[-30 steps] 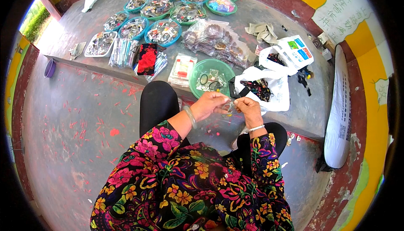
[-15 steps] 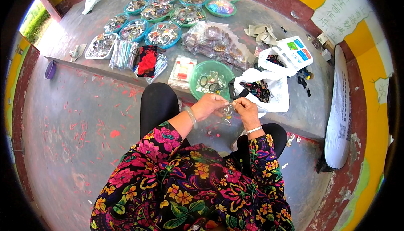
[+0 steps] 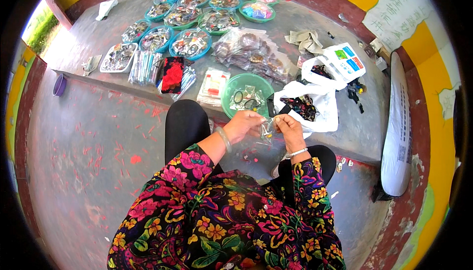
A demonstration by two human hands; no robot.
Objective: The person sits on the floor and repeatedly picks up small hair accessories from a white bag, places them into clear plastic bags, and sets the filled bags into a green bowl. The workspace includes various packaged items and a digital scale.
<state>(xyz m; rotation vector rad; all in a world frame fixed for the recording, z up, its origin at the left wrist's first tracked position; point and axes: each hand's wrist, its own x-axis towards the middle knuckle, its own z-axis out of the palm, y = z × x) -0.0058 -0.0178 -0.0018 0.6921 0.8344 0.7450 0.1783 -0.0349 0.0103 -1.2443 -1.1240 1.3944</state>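
Note:
Between my hands hangs a small clear plastic bag (image 3: pixel 266 131) with something small and partly yellow inside, too small to name. My left hand (image 3: pixel 245 124) pinches its top edge from the left. From the other side my right hand (image 3: pixel 289 128) grips the same edge between thumb and finger. Just beyond them stands a green plastic basin (image 3: pixel 227 84) on the raised ledge, with small bagged items (image 3: pixel 249 98) and dark loops in it. Right of the basin sits a white plastic bag (image 3: pixel 325 117) full of dark, multicoloured straps or cords (image 3: pixel 301 107).
Several blue and green basins (image 3: pixel 189 43) of packaged goods fill the back of the ledge (image 3: pixel 123 83). Nearer lie bagged pens (image 3: pixel 144 67), a red-and-black pouch (image 3: pixel 172 75), flat packets (image 3: pixel 213 85) and a heap of clear bags (image 3: pixel 253 53). A purple bowl (image 3: pixel 59 85) is far left.
The small bag hangs a little more spread out beneath my fingers, and its contents show more. My hands stay in nearly the same place, both still pinching its top.

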